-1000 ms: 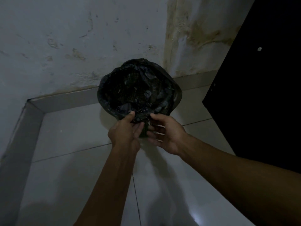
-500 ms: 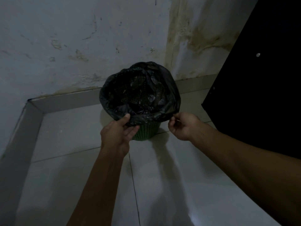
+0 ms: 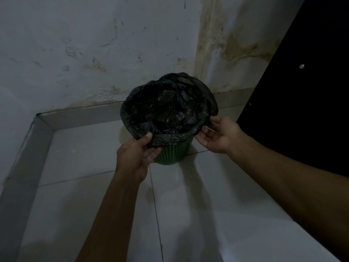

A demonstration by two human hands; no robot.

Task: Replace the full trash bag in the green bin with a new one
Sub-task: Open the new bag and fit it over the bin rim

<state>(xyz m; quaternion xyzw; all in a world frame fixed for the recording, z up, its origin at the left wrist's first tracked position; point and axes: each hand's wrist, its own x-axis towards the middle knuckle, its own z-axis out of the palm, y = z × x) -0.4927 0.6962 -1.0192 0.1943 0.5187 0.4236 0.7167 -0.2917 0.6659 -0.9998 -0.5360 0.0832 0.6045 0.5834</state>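
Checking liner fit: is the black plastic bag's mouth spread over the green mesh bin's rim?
Spread: black plastic bag drapes over green mesh bin rim; both hands pinch its edge.

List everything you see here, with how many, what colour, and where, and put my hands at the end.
bin: one, green, mesh, on the floor near the wall corner.
trash bag: one, black, lining the bin, its edge folded over the rim.
floor: pale tiles, under the bin.
wall: whitish, stained, behind the bin.
dark panel: one, black, on the right.
left hand: grips the bag's near edge.
right hand: pinches the bag's right edge.
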